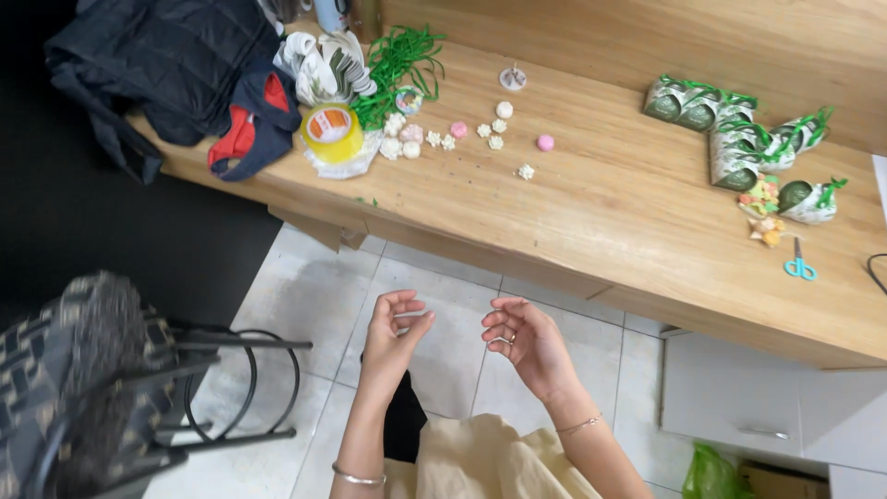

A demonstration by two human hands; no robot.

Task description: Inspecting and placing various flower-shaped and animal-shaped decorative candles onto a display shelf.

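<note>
Both hands, the left hand and right hand, hover empty with fingers loosely curled, below the wooden counter edge.

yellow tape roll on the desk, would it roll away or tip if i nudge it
The yellow tape roll lies flat on its side face, so a nudge would probably slide it, not roll it. It looks squat and wide, so tipping seems unlikely. It sits partly on a clear plastic wrapper, which might let it slip towards the desk edge.

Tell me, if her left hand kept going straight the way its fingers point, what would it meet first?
Probably the front edge of the wooden table. The left hand points up and away over the tiled floor, nothing between, though depth is hard to judge.
</note>
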